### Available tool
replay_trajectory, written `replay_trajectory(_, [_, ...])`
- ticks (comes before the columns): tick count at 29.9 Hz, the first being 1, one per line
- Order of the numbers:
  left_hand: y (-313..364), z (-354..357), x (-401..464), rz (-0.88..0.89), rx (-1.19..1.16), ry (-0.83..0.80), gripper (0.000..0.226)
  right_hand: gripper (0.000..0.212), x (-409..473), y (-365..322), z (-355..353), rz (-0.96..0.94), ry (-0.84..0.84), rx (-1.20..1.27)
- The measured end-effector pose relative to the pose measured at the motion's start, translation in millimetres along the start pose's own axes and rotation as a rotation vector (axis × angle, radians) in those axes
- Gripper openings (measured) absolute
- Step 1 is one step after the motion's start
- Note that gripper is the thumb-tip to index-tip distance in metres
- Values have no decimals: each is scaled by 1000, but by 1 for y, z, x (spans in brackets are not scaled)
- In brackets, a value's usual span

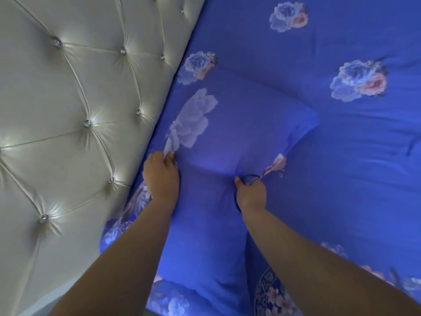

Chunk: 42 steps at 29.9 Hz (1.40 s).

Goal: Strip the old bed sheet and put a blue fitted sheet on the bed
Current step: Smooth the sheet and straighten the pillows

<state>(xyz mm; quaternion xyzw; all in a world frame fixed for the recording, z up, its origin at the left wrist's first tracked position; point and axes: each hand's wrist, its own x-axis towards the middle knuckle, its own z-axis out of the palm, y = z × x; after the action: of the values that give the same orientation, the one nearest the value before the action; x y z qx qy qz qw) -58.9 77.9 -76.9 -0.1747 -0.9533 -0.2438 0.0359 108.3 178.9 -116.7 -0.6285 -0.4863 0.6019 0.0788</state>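
A blue fitted sheet (341,144) printed with pale and pink flowers covers the bed and stretches away to the right. On it, against the headboard, lies a pillow (227,124) in a matching blue floral case. My left hand (160,176) grips the pillow's near left edge beside the headboard. My right hand (250,192) pinches a bunch of the pillowcase fabric at the pillow's near right edge. A second blue floral pillow (205,247) lies under my forearms, closer to me.
A cream tufted headboard (68,110) with shiny buttons fills the left side and runs diagonally along the bed's edge. Creases cross the sheet at the right.
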Motion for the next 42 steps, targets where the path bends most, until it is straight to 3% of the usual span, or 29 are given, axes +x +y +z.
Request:
replay_trajectory(2, [-6, -10, 20, -29, 52, -8, 30, 31, 1, -12, 8, -25, -32, -15])
replay_trajectory(5, [-15, -12, 46, -103, 152, -137, 38, 26, 9, -27, 21, -15, -127, 16])
replay_trajectory(8, [-15, 7, 29, -19, 265, -281, 59, 37, 17, -27, 29, 17, -215, 18])
replay_trajectory(11, [-5, 27, -2, 54, 373, -237, 62, 33, 19, -18, 12, 31, -286, 3])
replay_trajectory(13, [15, 34, -15, 65, 404, -162, 62, 18, 28, -6, -18, 26, -305, -86])
replay_trajectory(16, [44, 43, -23, -9, 395, -178, 60, 21, 45, 11, -49, 36, -296, -129])
replay_trajectory(18, [79, 55, -45, 98, 365, -224, 61, 27, 58, 24, -84, 92, -283, -24])
replay_trajectory(20, [119, 72, -73, 264, 306, -328, 52, 40, 74, 36, -123, 157, -248, 84])
replay_trajectory(24, [213, 123, -147, 485, 233, -501, 38, 34, 114, 62, -227, 141, -173, 115])
replay_trajectory(28, [322, 187, -237, 561, 243, -634, 43, 35, 155, 90, -374, 105, -40, 76])
replay_trajectory(33, [454, 264, -346, 530, 218, -801, 65, 54, 206, 128, -565, -12, 126, -227])
replay_trajectory(38, [548, 332, -421, 638, 264, -877, 84, 91, 246, 156, -697, -82, -9, -883])
replay_trajectory(42, [599, 374, -443, 686, 355, -921, 93, 65, 264, 171, -737, -182, 119, -882])
